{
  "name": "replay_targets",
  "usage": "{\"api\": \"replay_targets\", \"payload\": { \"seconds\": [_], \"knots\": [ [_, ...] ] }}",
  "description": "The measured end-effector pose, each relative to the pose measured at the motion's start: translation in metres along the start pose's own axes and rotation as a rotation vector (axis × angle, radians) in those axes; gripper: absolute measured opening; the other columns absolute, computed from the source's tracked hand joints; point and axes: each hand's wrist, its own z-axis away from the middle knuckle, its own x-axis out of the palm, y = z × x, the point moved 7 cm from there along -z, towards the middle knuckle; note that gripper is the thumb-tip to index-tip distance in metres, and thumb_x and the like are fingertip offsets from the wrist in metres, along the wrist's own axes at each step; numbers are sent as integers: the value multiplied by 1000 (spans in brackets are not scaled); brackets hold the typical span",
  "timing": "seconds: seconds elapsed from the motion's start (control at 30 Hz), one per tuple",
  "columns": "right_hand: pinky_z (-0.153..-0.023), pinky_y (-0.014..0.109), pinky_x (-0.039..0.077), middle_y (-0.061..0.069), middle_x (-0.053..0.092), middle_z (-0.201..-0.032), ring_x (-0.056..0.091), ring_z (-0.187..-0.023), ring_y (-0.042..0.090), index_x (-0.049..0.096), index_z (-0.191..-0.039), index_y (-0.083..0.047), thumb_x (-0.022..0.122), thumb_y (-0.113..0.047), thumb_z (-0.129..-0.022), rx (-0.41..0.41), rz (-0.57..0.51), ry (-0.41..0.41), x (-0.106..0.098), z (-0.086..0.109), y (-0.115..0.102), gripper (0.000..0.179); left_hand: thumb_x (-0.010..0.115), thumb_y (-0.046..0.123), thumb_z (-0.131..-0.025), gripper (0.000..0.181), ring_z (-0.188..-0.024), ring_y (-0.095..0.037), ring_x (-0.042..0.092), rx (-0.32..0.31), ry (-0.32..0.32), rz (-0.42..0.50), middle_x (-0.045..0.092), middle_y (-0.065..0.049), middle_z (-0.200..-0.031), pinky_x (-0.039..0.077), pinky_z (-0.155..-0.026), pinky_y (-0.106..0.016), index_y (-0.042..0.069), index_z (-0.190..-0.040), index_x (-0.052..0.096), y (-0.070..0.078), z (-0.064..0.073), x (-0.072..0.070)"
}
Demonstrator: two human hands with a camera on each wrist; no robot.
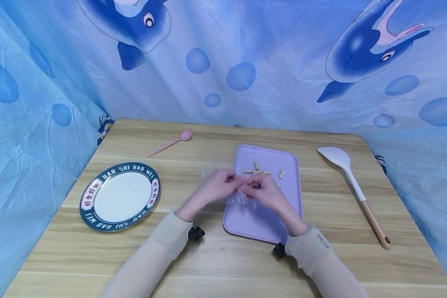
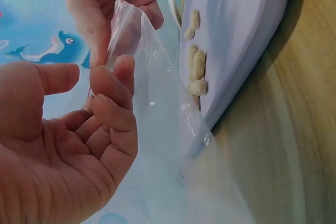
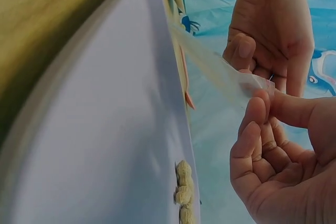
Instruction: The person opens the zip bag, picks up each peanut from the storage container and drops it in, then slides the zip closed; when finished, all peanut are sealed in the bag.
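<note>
Over a lilac tray (image 1: 262, 219) my two hands meet at a clear plastic zip bag (image 2: 163, 82). My right hand (image 1: 264, 190) pinches the bag's top edge between thumb and fingertips, as the right wrist view shows. Opposite it, my left hand (image 1: 219, 184) has its curled fingers against the bag's edge, with the thumb standing off from the fingertips. The clear film hangs below the fingers toward the tray's left side. Several peanuts in their shells (image 1: 266, 173) lie on the far half of the tray, partly hidden behind my right hand.
Left on the wooden table (image 1: 208, 265) is a white plate (image 1: 121, 196) with a dark green lettered rim. Behind it lies a pink spoon (image 1: 171, 142). To the tray's right lies a white ladle (image 1: 354, 182) with a wooden handle. A blue dolphin-print curtain (image 1: 216, 49) surrounds the table.
</note>
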Motion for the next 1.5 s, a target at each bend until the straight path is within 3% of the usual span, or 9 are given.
{"api": "replay_targets", "payload": {
  "seconds": [0.4, 0.63, 0.87, 1.07, 1.3, 1.5],
  "knots": [
    [-57, 22, 45, 3, 66, -69, 60, -64, 12, 68, -89, 6, 67, -6, -94, -18, 44, -53, 8, 2, -2, 13, 48, 15, -98, 27, -53, -17, 58, -77, -17, -23, 67, -3, -68, 44, -52, -27, 8, -80, 68, -5, 2, 3],
    [-64, 33, 55, 7, 68, -72, 66, -67, 17, 68, -92, 7, 63, -7, -96, -4, 27, -91, 12, 2, -1, 15, 49, 10, -95, 24, -52, -15, 57, -108, -49, 14, 68, -4, -68, 44, -51, -25, 6, -79, 67, -9, 1, 4],
    [-66, 36, 54, 8, 68, -72, 65, -67, 18, 68, -92, 4, 59, -10, -99, 22, 52, -142, 16, 3, 1, 19, 53, 4, -90, 16, -53, -15, 57, -135, -69, 34, 67, -6, -69, 47, -51, -26, 4, -80, 65, -12, 1, 4],
    [-68, 42, 56, 10, 69, -74, 67, -69, 21, 68, -90, 4, 57, -10, -100, -21, 76, -198, 19, 5, -3, 21, 53, 6, -91, 17, -53, -17, 59, -146, -100, 5, 64, -6, -65, 49, -51, -29, 6, -79, 65, -14, 3, 5],
    [-64, 27, 48, 5, 68, -74, 64, -69, 19, 68, -85, -1, 56, -10, -100, -47, 110, -190, 18, 5, -6, 21, 50, 5, -93, 23, -54, -17, 61, -121, -176, -3, 66, -8, -66, 55, -57, -37, 3, -76, 65, -9, 6, 7],
    [-64, 35, 53, 8, 69, -73, 66, -67, 18, 69, -87, 2, 56, -8, -98, -56, 131, -161, 16, 5, -6, 20, 54, 7, -96, 19, -59, -20, 66, -135, -149, 20, 66, -8, -67, 57, -62, -39, 3, -82, 65, -9, 6, 6]
  ]
}}
